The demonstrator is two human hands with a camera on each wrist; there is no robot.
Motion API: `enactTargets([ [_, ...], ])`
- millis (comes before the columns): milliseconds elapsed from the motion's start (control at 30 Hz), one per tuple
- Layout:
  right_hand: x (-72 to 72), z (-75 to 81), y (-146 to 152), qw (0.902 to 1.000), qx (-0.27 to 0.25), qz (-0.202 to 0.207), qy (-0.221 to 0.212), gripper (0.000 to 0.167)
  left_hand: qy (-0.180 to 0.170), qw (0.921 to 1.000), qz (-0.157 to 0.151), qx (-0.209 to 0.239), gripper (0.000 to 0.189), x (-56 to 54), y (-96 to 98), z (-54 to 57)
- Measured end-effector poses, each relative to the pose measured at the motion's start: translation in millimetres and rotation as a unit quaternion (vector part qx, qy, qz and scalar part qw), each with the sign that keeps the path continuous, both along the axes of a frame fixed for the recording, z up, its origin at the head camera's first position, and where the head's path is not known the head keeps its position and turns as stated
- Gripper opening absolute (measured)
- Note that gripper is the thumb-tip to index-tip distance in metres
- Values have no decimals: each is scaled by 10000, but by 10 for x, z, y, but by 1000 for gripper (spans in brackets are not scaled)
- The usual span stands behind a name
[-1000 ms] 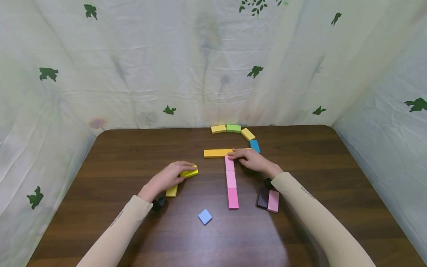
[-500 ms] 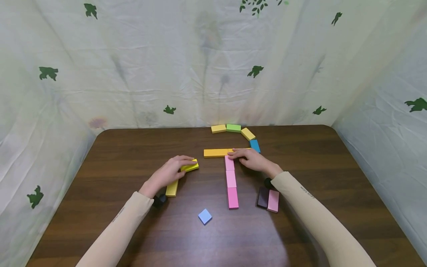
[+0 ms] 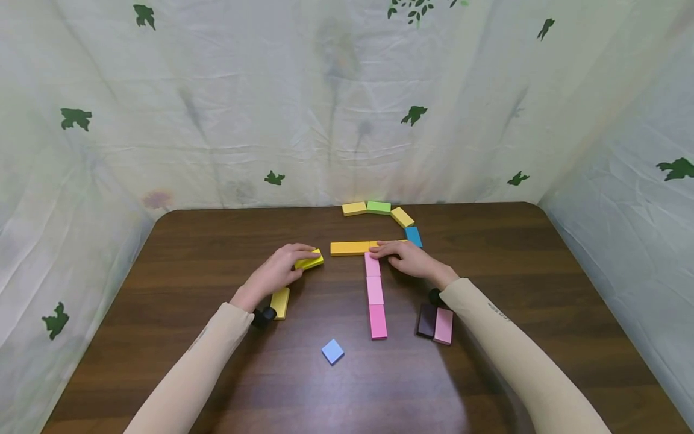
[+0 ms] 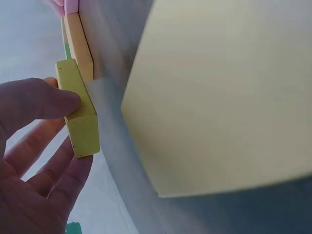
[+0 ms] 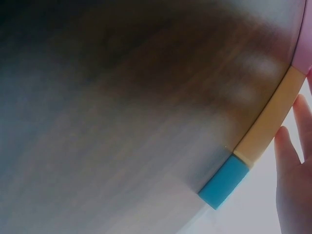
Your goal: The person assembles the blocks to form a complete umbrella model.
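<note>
My left hand [image 3: 275, 269] pinches a bright yellow block [image 3: 309, 260] between thumb and fingers. The left wrist view shows the thumb on one face of this yellow block [image 4: 78, 102] and the fingers behind it. Whether it touches the table, I cannot tell. My right hand [image 3: 409, 259] rests its extended fingers at the junction of the orange block row [image 3: 349, 248] and a column of pink blocks [image 3: 374, 290]. In the right wrist view, fingertips of the right hand [image 5: 295, 161] lie along the orange block [image 5: 270, 117], whose end meets a blue block [image 5: 224, 180].
A curve of yellow, green [image 3: 379, 207] and blue [image 3: 413, 236] blocks runs near the table's back edge. A paler yellow block [image 3: 279, 303] lies by the left wrist. A light blue block [image 3: 333, 351], a dark block [image 3: 426, 320] and a pink block [image 3: 443, 326] lie nearer.
My left hand has moved away from me with the yellow block, leaving a gap to the paler yellow block behind. The right hand has stayed in place.
</note>
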State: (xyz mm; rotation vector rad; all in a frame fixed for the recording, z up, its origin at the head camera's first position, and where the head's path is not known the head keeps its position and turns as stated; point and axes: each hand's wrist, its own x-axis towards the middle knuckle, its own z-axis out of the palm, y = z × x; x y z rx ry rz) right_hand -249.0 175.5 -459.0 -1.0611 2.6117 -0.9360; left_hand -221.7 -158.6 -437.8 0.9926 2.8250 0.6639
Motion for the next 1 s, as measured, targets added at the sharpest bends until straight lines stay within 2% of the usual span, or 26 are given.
enactTargets([
  [300, -14, -19, 7, 9999, -45, 109, 122, 41, -17, 9999, 134, 95, 43, -121, 50, 12],
  [800, -28, -27, 9, 10000, 8, 38, -7, 41, -178, 9989, 415, 109, 41, -369, 162, 19],
  [1000, -31, -31, 12, 10000, 5, 33, -12, 41, -127, 9986, 488, 146, 42, -453, 215, -7],
])
